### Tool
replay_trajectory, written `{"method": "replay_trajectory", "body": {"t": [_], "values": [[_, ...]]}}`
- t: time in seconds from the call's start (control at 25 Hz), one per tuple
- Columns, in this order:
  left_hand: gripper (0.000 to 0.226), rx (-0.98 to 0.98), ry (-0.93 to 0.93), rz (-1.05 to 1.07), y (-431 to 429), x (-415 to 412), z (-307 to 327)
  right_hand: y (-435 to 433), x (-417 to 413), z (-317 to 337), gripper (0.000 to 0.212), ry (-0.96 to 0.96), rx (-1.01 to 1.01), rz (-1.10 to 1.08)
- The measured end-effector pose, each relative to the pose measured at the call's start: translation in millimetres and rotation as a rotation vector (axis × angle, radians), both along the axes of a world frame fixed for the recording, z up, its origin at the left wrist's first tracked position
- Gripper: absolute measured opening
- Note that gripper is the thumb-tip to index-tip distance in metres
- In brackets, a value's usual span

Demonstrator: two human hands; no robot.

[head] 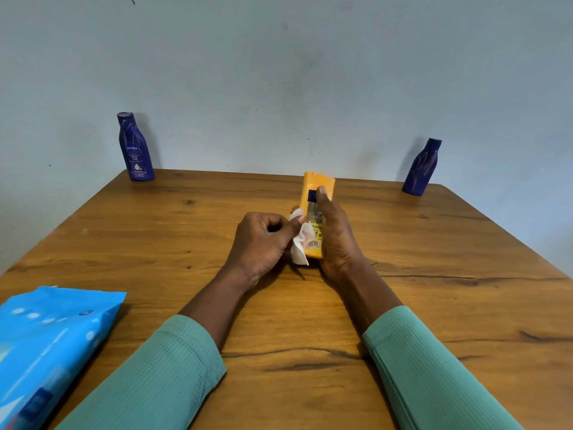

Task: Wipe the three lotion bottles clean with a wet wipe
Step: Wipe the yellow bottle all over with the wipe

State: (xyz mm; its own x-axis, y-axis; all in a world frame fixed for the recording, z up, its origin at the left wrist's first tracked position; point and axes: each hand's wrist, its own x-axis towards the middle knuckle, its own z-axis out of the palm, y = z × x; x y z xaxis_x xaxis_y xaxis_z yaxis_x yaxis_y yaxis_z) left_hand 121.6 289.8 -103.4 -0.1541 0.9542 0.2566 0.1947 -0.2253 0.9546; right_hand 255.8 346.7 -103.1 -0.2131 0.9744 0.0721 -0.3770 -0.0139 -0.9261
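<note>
1. Nearest me are my green sleeves (161, 377). At my near left a blue pack of wipes (52, 346) lies flat on the wooden table (434, 305)
2. My right hand (336, 240) grips the yellow bottle (316, 193) over the middle of the table, with my thumb laid along its label and my fingers curled behind it
3. It is orange-yellow with a dark blue patch and a printed back label facing me, the barcode towards the near end
4. Its long axis runs away from me and tilts upward. The squared far end is raised and the near end sits low by my wrist. I cannot tell which end carries the cap
5. My left hand (263, 243) pinches a crumpled white wet wipe (300, 246) against the bottle's left side
6. At the far corners, against the wall (279, 72) and well apart, two more stand upright: the left blue bottle (135, 150) shows its label, and the right blue bottle (421, 169) shows a plain side
</note>
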Motion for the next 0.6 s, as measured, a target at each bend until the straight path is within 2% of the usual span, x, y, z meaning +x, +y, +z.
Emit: {"method": "replay_trajectory", "body": {"t": [0.08, 0.28, 0.44, 0.52, 0.6], "values": [[0.032, 0.031, -0.018, 0.097, 1, -2, -1, -1, -8, -5, 0.07, -0.192, 0.098, -0.035], [0.021, 0.147, -0.139, 0.272, 5, -7, -3, -11, -21, -7, 0.058, -0.521, 0.313, -0.085], [0.017, 0.18, -0.22, 0.327, 8, -20, 2, -18, -22, -3, 0.053, -0.742, 0.397, -0.008], [0.011, 0.19, -0.194, 0.271, 7, -28, 7, -22, -20, -1, 0.051, -0.805, 0.417, 0.012], [0.01, 0.196, -0.065, 0.22, 7, -35, 15, -26, -19, 3, 0.049, -0.837, 0.433, 0.019]]}}
